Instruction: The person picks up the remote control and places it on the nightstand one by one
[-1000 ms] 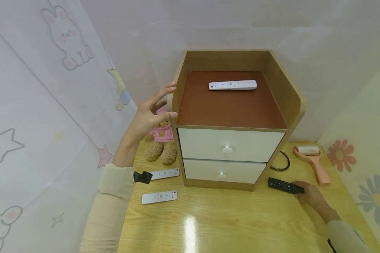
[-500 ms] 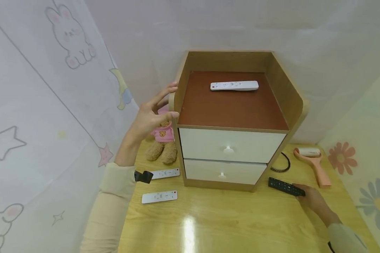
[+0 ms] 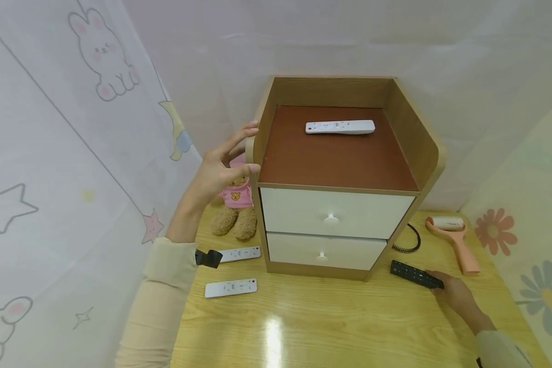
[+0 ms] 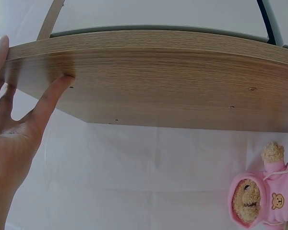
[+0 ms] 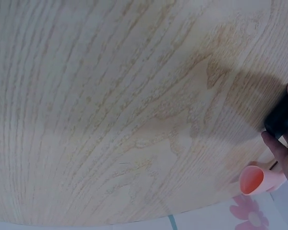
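In the head view my left hand [image 3: 216, 166] grips the left side panel of a small wooden cabinet [image 3: 338, 186] with two white drawers, both closed. The left wrist view shows the fingers of my left hand [image 4: 19, 139] reaching over the edge and touching the outer face of the panel. A white remote control [image 3: 340, 127] lies on the cabinet's brown top. To the right of the cabinet, my right hand [image 3: 455, 294] holds a black remote control [image 3: 414, 274] by its near end, low over the table. In the right wrist view, that remote [image 5: 280, 117] shows only partly.
Two white remotes, one nearer [image 3: 231, 288] and one farther [image 3: 240, 254], lie left of the cabinet. Behind them sits a teddy bear [image 3: 237, 199] in pink. On the right are a lint roller [image 3: 457, 240] and a black coiled band [image 3: 409, 245]. Printed cloth walls surround the table [image 3: 331, 322].
Hardly anything differs. The whole view shifts slightly as the head moves. My left hand stays on the panel, and my right hand keeps the black remote in nearly the same spot.
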`<action>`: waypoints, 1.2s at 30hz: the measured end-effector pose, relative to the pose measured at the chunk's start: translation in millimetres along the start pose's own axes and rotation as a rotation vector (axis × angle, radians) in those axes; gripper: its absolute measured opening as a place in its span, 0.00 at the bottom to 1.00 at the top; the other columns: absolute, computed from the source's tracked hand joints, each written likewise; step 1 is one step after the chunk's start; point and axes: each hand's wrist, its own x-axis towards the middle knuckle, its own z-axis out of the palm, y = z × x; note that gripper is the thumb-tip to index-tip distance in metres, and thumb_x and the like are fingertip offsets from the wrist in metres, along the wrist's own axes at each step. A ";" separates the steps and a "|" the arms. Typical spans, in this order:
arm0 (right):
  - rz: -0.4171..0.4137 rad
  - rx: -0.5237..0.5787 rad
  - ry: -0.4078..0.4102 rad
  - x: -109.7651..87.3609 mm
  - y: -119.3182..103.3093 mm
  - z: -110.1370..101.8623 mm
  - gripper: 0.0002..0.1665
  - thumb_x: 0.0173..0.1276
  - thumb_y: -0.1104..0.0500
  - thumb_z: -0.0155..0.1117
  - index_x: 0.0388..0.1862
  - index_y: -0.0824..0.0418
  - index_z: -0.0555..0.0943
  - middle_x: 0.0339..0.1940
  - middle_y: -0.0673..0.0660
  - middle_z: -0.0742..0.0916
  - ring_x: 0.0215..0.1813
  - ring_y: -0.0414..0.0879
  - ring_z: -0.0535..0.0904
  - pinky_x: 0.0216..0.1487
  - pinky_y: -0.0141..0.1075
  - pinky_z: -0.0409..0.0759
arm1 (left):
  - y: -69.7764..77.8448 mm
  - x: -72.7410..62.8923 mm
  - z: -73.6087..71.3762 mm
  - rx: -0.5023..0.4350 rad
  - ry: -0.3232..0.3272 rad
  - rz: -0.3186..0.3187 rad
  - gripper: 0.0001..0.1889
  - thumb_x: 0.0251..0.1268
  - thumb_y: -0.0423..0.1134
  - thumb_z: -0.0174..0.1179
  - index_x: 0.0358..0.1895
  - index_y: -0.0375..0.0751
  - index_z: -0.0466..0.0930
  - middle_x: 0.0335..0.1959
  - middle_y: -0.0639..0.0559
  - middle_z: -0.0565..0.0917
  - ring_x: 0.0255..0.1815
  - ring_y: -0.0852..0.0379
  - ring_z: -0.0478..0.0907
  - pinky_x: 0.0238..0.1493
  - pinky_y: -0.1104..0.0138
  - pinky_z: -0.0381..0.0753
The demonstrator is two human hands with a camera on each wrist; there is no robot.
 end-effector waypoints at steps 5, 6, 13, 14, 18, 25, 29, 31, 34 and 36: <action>0.055 0.002 -0.011 -4.5 -0.4 -4.7 0.33 0.56 0.67 0.71 0.62 0.70 0.73 0.50 0.79 0.80 0.33 0.60 0.82 0.33 0.55 0.81 | 0.0 -0.2 0.3 0.013 0.005 0.001 0.33 0.59 0.23 0.62 0.70 0.37 0.64 0.75 0.53 0.61 0.72 0.49 0.61 0.67 0.56 0.68; 0.065 0.005 -0.010 -5.1 -1.2 -6.3 0.33 0.56 0.66 0.71 0.62 0.70 0.73 0.49 0.79 0.80 0.30 0.57 0.81 0.31 0.52 0.80 | -0.1 -0.2 0.2 0.013 0.005 0.001 0.33 0.59 0.23 0.62 0.70 0.37 0.64 0.75 0.53 0.61 0.72 0.49 0.61 0.67 0.56 0.68; 0.043 -0.017 0.063 -8.8 -8.8 -16.3 0.34 0.53 0.65 0.74 0.60 0.71 0.74 0.46 0.78 0.81 0.31 0.60 0.81 0.29 0.54 0.79 | 0.1 0.1 0.0 0.015 0.012 -0.012 0.33 0.60 0.24 0.62 0.70 0.39 0.65 0.74 0.56 0.62 0.69 0.48 0.65 0.60 0.61 0.76; 0.041 -0.020 0.068 -9.6 -9.5 -17.2 0.34 0.53 0.64 0.74 0.59 0.71 0.74 0.46 0.78 0.81 0.32 0.62 0.82 0.30 0.56 0.79 | 0.2 0.1 -0.1 0.017 0.012 -0.013 0.33 0.60 0.24 0.63 0.70 0.39 0.65 0.74 0.56 0.62 0.69 0.47 0.65 0.60 0.62 0.76; 0.038 -0.026 0.100 -12.3 -10.7 -19.1 0.34 0.51 0.64 0.75 0.58 0.71 0.75 0.46 0.77 0.82 0.30 0.62 0.81 0.30 0.57 0.78 | 0.5 0.2 -0.2 0.019 0.009 -0.024 0.33 0.60 0.25 0.63 0.70 0.40 0.65 0.74 0.57 0.62 0.69 0.47 0.65 0.57 0.64 0.78; 0.032 -0.025 0.139 -15.1 -15.4 -29.1 0.33 0.52 0.72 0.71 0.59 0.72 0.74 0.34 0.77 0.83 0.16 0.45 0.68 0.17 0.39 0.70 | 0.0 -0.2 0.5 0.014 0.007 -0.018 0.34 0.60 0.24 0.63 0.70 0.40 0.65 0.74 0.56 0.62 0.71 0.48 0.63 0.63 0.60 0.73; -0.001 -0.039 0.185 -15.2 -18.2 -35.0 0.33 0.49 0.74 0.71 0.58 0.73 0.75 0.17 0.64 0.82 0.14 0.42 0.64 0.17 0.33 0.63 | -0.1 0.3 0.8 0.014 0.005 -0.014 0.34 0.60 0.25 0.63 0.71 0.40 0.64 0.74 0.56 0.61 0.71 0.49 0.62 0.66 0.57 0.70; -0.010 -0.040 0.193 -15.1 -19.6 -38.3 0.33 0.50 0.74 0.71 0.57 0.73 0.75 0.12 0.57 0.80 0.14 0.41 0.64 0.17 0.33 0.62 | -0.6 0.7 0.6 0.013 0.006 -0.010 0.34 0.60 0.24 0.63 0.70 0.40 0.64 0.74 0.56 0.61 0.71 0.48 0.63 0.64 0.58 0.72; -0.017 -0.045 0.213 -14.7 -21.2 -42.9 0.32 0.50 0.73 0.72 0.57 0.73 0.75 0.10 0.53 0.78 0.14 0.42 0.63 0.17 0.35 0.64 | -0.9 1.1 0.3 0.013 0.007 -0.003 0.33 0.60 0.24 0.63 0.70 0.38 0.64 0.74 0.55 0.62 0.70 0.49 0.63 0.64 0.58 0.72; -0.021 -0.046 0.238 -14.6 -21.4 -45.3 0.32 0.50 0.73 0.72 0.56 0.73 0.75 0.10 0.54 0.78 0.14 0.43 0.63 0.17 0.36 0.64 | -1.1 1.8 0.4 0.019 0.009 0.009 0.33 0.59 0.23 0.63 0.69 0.37 0.65 0.74 0.54 0.62 0.71 0.50 0.63 0.67 0.57 0.68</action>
